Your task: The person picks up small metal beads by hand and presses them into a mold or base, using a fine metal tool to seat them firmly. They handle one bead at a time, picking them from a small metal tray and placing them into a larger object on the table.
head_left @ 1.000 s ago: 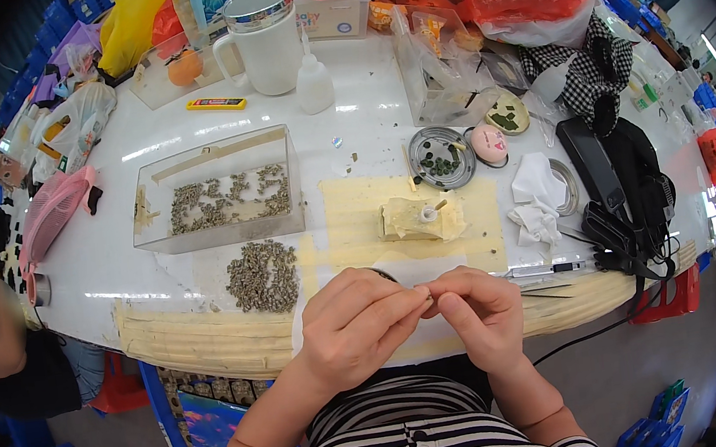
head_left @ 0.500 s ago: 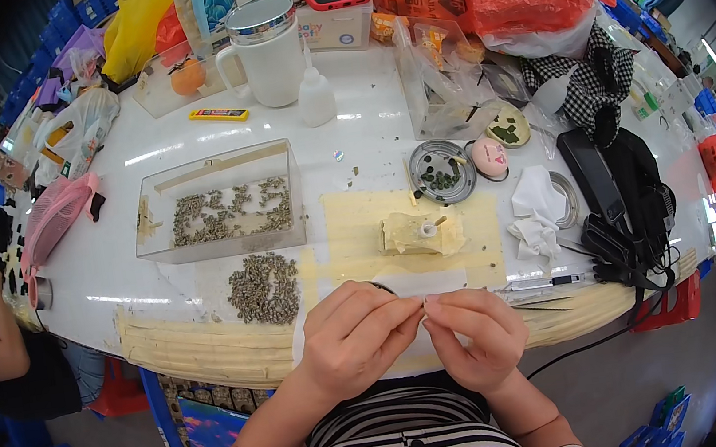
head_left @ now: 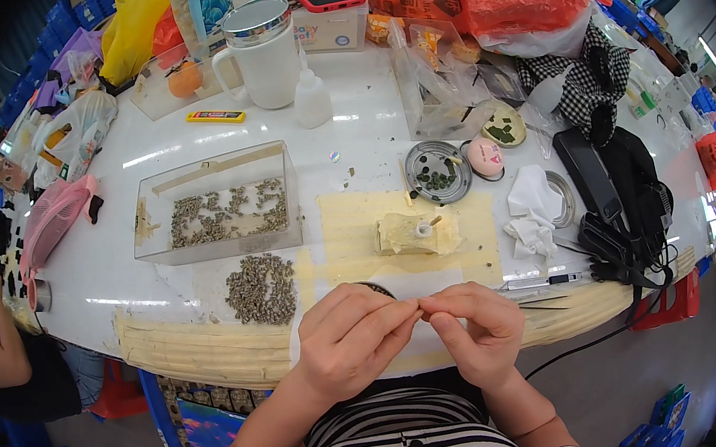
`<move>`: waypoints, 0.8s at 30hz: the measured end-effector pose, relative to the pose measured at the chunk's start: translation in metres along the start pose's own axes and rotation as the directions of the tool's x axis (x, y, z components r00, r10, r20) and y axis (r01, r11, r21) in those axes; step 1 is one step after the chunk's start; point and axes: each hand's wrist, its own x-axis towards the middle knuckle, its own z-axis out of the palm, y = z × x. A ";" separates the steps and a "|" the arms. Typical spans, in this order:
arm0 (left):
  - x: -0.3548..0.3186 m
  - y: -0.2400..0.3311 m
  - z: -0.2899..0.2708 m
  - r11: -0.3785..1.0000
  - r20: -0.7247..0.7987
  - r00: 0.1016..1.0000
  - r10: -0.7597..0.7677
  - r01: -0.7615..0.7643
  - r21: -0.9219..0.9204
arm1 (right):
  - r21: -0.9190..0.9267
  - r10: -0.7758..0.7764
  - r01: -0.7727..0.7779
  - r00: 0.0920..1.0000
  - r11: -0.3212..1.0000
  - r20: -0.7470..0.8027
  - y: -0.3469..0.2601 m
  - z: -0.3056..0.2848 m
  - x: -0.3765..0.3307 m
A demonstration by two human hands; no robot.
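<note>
My left hand [head_left: 349, 336] and my right hand [head_left: 476, 325] meet fingertip to fingertip over white paper at the table's front edge. Both are closed in a pinch. Whatever sits between the fingertips is too small and hidden to make out. Part of a small dark round dish [head_left: 377, 288] shows behind my left fingers. Just beyond the hands stands a block wrapped in yellowish tape [head_left: 404, 236], with a small white nozzle-like piece [head_left: 423, 229] and a thin stick on it. A pile of small grey-brown pieces [head_left: 261, 289] lies left of my left hand.
A clear plastic box [head_left: 217, 243] holds more such pieces. Right of centre are a round dish of dark green bits [head_left: 438, 173], crumpled tissue [head_left: 534, 233] and a cutter knife [head_left: 544, 281]. A white mug [head_left: 263, 65] and squeeze bottle [head_left: 312, 95] stand behind. Another person [head_left: 13, 364] sits at left.
The fingertips of both hands have come closer together, and my right thumb has shifted slightly. The whole view has moved a little; the things on the table stay put.
</note>
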 end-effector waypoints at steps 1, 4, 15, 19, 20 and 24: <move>0.000 0.000 0.000 1.000 -0.002 1.000 -0.002 0.002 -0.005 | 0.030 0.016 -0.016 1.000 0.999 -0.001 0.001 -0.001 -0.001; 0.001 0.001 0.000 1.000 -0.002 1.000 -0.011 0.011 -0.014 | 0.125 0.074 -0.072 0.997 0.990 -0.011 0.005 -0.001 -0.003; 0.000 0.000 0.001 0.999 0.014 1.000 -0.027 0.028 -0.029 | 0.240 0.104 -0.105 0.994 0.965 0.019 0.011 -0.002 -0.006; -0.002 -0.001 0.002 0.999 0.002 0.999 -0.051 0.051 -0.016 | 0.067 -0.029 0.028 1.000 0.997 0.000 0.010 0.000 -0.005; -0.002 -0.001 0.002 0.998 -0.001 0.998 -0.056 0.056 -0.004 | 0.016 -0.056 0.056 0.998 0.998 -0.006 0.009 0.001 -0.004; -0.002 -0.002 0.003 0.997 -0.001 0.998 -0.070 0.070 0.020 | -0.172 -0.172 0.173 0.985 0.970 0.020 0.003 0.006 -0.005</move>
